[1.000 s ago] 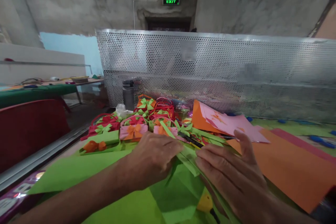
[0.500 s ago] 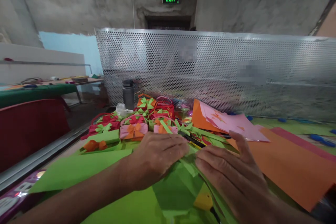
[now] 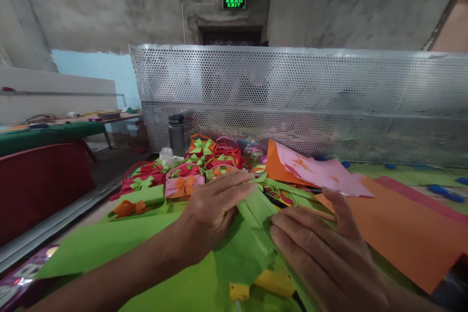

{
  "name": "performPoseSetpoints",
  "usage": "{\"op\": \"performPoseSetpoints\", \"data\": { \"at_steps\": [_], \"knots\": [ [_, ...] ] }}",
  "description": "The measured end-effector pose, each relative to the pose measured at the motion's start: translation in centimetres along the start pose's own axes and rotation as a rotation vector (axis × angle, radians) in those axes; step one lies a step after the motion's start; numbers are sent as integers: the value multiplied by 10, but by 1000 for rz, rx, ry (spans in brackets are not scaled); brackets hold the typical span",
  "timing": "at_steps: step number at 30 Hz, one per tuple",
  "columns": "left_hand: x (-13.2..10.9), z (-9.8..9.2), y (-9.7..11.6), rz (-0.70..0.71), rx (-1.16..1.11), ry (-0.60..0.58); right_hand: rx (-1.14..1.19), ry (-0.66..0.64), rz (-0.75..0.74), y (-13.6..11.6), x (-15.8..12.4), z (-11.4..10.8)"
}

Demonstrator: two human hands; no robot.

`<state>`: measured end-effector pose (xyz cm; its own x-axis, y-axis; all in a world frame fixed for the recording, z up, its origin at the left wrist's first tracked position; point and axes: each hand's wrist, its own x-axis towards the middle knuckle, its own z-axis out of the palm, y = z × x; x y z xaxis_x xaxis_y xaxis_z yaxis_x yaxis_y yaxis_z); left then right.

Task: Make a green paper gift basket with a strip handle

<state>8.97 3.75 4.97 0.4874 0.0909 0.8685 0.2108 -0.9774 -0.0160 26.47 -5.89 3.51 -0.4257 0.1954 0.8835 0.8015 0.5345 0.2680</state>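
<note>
My left hand is closed on a folded piece of green paper, its fingers over the upper left edge. My right hand lies nearly flat along the right side of that paper, fingers stretched out together and thumb raised. A broad crease runs down the paper between both hands, and its lower part is shaded. Just below lie two yellow pieces, one a small yellow block with a metal tip and the other a longer yellow handle partly under my right hand. Green sheets spread beneath.
Behind my hands stand several small felt-like bags with bows. A dark bottle is behind them. Pink sheets and an orange sheet lie to the right. A perforated metal screen closes the far side.
My left hand has shifted slightly left and down along the paper, exposing more of its crease. The small yellow block has come into view. My right hand has hardly moved.
</note>
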Motion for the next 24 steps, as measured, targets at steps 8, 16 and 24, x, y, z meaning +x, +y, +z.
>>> {"op": "performPoseSetpoints", "data": {
  "at_steps": [8, 16, 24],
  "knots": [
    [9, -8, 21, -215, 39, 17, -9, 9, -13, 2, 2, 1],
    [10, -7, 25, -237, -128, 11, -10, 3, 32, 0, -2, 3],
    [5, -1, 14, -146, -297, -140, 16, -12, 0, 1, -1, 3]
  ]
}}
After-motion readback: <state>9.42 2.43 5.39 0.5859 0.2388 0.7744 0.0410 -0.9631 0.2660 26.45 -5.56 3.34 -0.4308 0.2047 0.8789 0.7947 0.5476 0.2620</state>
